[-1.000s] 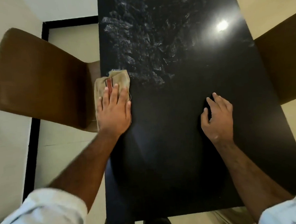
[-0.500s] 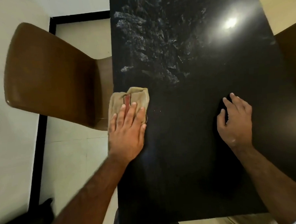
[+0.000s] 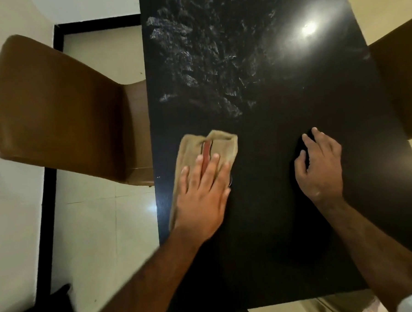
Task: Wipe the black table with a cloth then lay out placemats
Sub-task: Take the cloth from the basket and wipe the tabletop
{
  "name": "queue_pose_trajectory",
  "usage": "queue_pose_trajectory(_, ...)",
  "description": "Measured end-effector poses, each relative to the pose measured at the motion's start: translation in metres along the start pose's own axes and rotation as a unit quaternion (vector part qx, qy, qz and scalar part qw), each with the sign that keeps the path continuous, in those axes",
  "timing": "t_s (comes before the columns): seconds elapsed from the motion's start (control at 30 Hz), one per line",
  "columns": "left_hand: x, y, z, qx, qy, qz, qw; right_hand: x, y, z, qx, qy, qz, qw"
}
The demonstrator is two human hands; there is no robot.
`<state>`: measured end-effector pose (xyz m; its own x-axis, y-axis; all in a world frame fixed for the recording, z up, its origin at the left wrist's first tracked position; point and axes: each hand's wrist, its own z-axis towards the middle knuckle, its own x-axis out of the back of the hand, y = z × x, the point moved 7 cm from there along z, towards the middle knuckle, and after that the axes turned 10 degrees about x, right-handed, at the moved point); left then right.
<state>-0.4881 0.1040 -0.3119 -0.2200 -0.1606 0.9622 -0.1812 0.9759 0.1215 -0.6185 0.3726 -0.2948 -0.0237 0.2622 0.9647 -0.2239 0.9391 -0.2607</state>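
Table (image 3: 274, 200) is glossy black with whitish streaky smears across the far half. Cloth (image 3: 195, 148) is tan with a red stripe down the middle. Chairs (image 3: 54, 111) are brown, floor (image 3: 104, 232) pale cream tile with a black border.

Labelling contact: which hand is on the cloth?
The left hand, pressing flat on the tan cloth; the right hand rests directly on the bare black table.

No text, brand, number or sign can be read. A red strip (image 3: 207, 150) is seen on the cloth (image 3: 191, 149) at the middle left of the frame, but no lettering can be made out on it.
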Motion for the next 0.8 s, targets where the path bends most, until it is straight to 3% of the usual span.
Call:
queue_pose_trajectory(0.13, 0.007, -0.05, 0.004, 0.077, 0.013, 0.009, 0.997, 0.001, 0.001, -0.002, 0.0, 0.006, -0.002, 1.0)
queue_pose_trajectory(0.3, 0.046, -0.047, 0.134, 0.117, 0.07, -0.03, 0.99, -0.001, 0.002, 0.0, -0.009, -0.001, -0.012, 1.0)
queue_pose_trajectory(0.43, 0.047, 0.031, 0.189, 0.042, 0.055, -0.022, 0.997, -0.001, 0.002, 0.001, -0.012, -0.002, -0.012, 1.0)
queue_pose_trajectory(0.57, 0.027, 0.087, 0.138, -0.076, 0.04, 0.001, 0.996, -0.001, 0.002, 0.001, -0.014, -0.001, -0.006, 1.0)
queue_pose_trajectory(0.7, 0.021, 0.025, 0.089, -0.057, 0.026, 0.01, 0.998, 0.0, 0.001, 0.004, -0.022, -0.02, 0.0, 1.0)
queue_pose_trajectory(0.8, 0.04, -0.032, 0.115, -0.006, 0.036, 0.022, 0.999, 0.002, 0.0, 0.004, -0.022, -0.018, -0.003, 1.0)
